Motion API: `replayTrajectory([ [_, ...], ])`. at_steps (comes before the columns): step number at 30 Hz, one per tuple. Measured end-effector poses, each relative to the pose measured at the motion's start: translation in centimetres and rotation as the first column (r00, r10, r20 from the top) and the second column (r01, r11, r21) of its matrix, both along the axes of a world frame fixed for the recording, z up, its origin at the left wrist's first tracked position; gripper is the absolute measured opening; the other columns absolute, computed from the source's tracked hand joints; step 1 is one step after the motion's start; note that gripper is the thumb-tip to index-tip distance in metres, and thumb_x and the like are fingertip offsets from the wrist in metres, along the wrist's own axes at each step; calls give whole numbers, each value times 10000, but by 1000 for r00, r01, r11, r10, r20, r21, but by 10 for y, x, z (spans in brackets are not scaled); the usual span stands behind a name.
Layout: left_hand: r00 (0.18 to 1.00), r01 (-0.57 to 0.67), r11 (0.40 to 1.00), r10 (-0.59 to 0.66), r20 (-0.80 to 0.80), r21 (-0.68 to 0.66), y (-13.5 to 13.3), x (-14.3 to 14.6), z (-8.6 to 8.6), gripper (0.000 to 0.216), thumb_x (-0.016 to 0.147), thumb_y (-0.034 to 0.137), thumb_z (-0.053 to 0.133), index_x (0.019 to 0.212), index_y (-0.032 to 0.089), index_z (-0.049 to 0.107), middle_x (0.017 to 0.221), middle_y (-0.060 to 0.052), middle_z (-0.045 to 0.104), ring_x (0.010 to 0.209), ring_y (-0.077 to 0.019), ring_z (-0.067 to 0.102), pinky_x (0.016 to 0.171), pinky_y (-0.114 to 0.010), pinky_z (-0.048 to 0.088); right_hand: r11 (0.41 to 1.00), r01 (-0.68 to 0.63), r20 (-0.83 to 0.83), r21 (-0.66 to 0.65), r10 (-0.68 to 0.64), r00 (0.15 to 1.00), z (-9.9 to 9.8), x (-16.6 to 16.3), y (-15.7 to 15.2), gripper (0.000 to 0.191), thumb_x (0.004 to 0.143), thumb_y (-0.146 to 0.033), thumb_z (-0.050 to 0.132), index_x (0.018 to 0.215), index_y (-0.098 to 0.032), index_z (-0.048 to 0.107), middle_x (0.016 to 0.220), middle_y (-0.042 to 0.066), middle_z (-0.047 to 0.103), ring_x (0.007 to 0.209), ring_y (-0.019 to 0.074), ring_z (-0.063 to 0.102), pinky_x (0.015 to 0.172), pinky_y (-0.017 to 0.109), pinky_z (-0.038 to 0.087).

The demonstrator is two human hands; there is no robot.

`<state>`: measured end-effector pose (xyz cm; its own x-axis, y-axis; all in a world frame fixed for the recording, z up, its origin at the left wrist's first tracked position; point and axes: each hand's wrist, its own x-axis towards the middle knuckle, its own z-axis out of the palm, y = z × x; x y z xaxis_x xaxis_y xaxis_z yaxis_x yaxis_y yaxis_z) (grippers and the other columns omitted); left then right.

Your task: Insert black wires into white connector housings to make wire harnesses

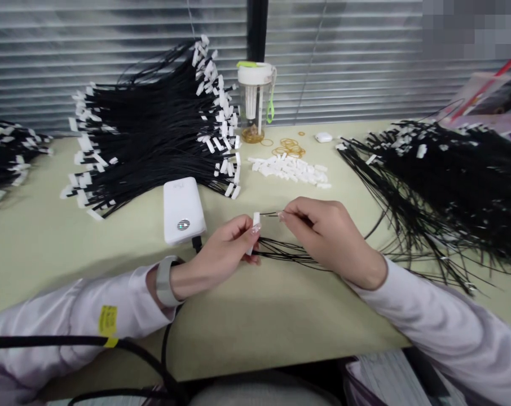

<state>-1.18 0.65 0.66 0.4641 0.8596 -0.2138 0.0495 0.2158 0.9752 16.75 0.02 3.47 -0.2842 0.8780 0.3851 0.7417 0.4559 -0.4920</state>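
Near the middle of the table, my left hand is closed on a white plastic connector housing, held between thumb and fingers. Several thin black wires run from the lower part of that housing toward the right, passing under my right hand. With thumb and forefinger, my right hand pinches a single thin wire, whose end points left at the upper part of the housing. Whether its tip sits inside the housing, I cannot tell. A pile of loose white housings lies behind my hands.
Black cable bundles with white connectors stand at the back left, and a loose wire heap spreads on the right. A white power bank, rubber bands, a lidded cup and a small white case share the table.
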Motion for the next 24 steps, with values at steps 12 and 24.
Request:
replayTrajectory([
  [12,998,44,997,-41,-48,60,-3,2,3,231,813,336,451,666,168,393,629,57,406,544,-46,460,544,-192,461,999,-4,42,-52,6,999,0,-4,0,212,826,-256,450,658,-156,532,559,-35,499,506,52,379,518,188,276],
  [24,980,150,974,-124,-155,172,-6,-2,-2,227,825,371,417,711,175,423,678,40,390,607,-72,429,613,-260,528,984,-101,17,-149,104,994,-2,-8,-2,196,826,-200,428,666,-150,529,599,-36,533,539,44,412,536,173,293],
])
